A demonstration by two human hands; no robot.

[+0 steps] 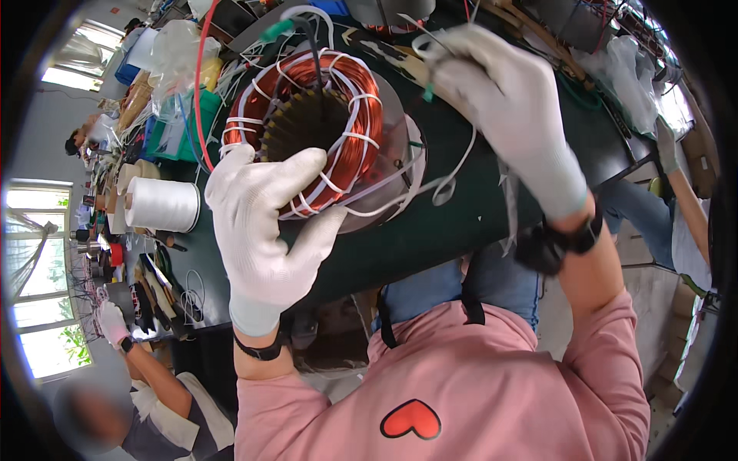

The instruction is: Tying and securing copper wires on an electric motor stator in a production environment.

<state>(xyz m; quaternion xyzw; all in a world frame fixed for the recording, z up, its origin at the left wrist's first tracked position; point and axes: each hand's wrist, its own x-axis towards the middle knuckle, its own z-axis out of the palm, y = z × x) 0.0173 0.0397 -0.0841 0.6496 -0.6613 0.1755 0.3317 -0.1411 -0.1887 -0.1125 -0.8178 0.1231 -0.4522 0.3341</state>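
A wound motor stator (pixel 361 157), with copper wire bundles tied by white lacing cord, stands on the dark green table. My gloved left hand (pixel 265 223) grips its near left rim, index finger over the winding and thumb at the outer side. Up and to the right, my gloved right hand (pixel 492 84) is raised off the stator with its fingers pinched. They hold white lacing cord (pixel 461 165), which runs down in a loose curl to the stator's near side. A thin, needle-like grey strip (pixel 421 25) sticks out past those fingers. Both hands wear white gloves.
A large white cord spool (pixel 161 205) stands left of the stator, beside a green bin (pixel 171 138). Red lead wire (pixel 201 77) rises near the stator. Tools (pixel 157 292) lie at the table's left. Co-workers sit at lower left (pixel 165 392) and far right (pixel 684 223).
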